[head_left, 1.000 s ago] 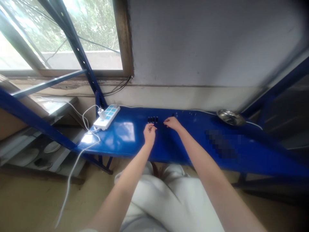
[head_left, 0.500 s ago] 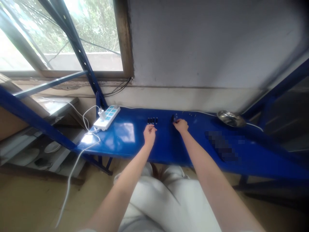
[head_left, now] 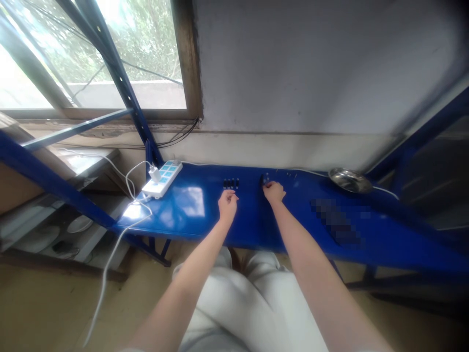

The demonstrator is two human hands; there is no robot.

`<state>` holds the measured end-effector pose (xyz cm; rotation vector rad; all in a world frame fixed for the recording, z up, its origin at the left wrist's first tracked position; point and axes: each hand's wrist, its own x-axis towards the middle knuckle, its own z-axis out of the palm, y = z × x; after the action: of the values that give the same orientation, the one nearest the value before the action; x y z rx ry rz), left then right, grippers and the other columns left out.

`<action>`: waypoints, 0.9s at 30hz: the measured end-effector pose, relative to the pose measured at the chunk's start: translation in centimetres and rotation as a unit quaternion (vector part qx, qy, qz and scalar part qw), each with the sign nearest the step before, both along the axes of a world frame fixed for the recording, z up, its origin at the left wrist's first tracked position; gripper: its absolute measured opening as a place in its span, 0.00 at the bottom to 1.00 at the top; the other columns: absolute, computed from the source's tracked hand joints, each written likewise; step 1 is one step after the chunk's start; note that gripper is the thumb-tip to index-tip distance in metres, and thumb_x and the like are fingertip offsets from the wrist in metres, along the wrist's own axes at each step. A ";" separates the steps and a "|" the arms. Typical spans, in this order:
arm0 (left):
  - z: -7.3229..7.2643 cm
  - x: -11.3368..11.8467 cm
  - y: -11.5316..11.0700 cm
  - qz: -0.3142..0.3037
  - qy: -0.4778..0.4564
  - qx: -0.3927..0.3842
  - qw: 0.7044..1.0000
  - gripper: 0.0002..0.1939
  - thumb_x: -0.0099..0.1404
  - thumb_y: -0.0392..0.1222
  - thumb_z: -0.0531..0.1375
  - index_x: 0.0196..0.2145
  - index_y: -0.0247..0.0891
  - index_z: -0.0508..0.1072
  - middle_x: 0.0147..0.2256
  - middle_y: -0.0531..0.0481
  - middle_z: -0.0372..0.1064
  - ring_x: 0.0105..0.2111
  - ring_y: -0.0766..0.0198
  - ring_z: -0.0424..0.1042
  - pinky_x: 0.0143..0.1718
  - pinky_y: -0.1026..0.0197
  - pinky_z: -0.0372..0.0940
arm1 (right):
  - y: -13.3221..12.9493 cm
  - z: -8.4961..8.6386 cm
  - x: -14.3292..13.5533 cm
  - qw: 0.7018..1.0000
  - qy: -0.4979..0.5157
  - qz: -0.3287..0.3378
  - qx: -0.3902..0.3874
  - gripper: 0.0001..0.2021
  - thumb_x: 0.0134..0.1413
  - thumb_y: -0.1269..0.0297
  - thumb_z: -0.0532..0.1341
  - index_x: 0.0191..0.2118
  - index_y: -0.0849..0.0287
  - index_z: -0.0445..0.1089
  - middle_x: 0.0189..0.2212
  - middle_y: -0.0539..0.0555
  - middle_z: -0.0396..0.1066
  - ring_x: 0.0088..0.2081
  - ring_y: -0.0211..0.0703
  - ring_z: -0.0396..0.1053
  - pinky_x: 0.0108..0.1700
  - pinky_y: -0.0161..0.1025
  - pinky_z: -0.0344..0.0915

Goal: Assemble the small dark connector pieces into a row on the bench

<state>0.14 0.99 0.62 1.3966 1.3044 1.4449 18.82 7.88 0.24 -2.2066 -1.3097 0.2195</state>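
Observation:
Several small black cylinders (head_left: 230,184) stand in a short row on the blue table (head_left: 249,225). My left hand (head_left: 227,201) is just in front of them, fingers loosely curled, with a gap between thumb and forefinger and nothing visible in it. To the right, my right hand (head_left: 274,191) is closed in a pinch beside a small dark piece (head_left: 261,179) and some small clear pieces (head_left: 267,176). Its fingertips are too small and partly hidden to show what they hold.
A white power strip (head_left: 163,179) with a plugged-in adapter lies at the table's left end. Tiny pieces (head_left: 289,174) lie near the back edge. At the right are a shiny metal bowl (head_left: 351,180) and a blurred-out dark object (head_left: 335,222). Blue posts frame both ends.
Hardly anything differs. My right hand has shifted very slightly left, and my left hand stays in front of the black cylinders.

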 end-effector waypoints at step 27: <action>1.5 8.7 6.2 -0.141 0.564 0.063 0.811 0.34 0.60 0.31 0.46 0.63 0.36 0.41 0.58 0.39 0.51 0.54 0.52 0.55 0.52 0.50 0.53 | -7.7 -1.3 -0.4 0.966 0.105 0.038 0.235 0.12 0.51 0.57 0.51 0.35 0.60 0.64 0.28 0.56 0.72 0.30 0.43 0.69 0.34 0.38 0.62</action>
<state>8.81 7.15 2.15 2.5856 1.5345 0.3945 18.43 0.19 -1.05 -1.6895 -1.1859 0.1473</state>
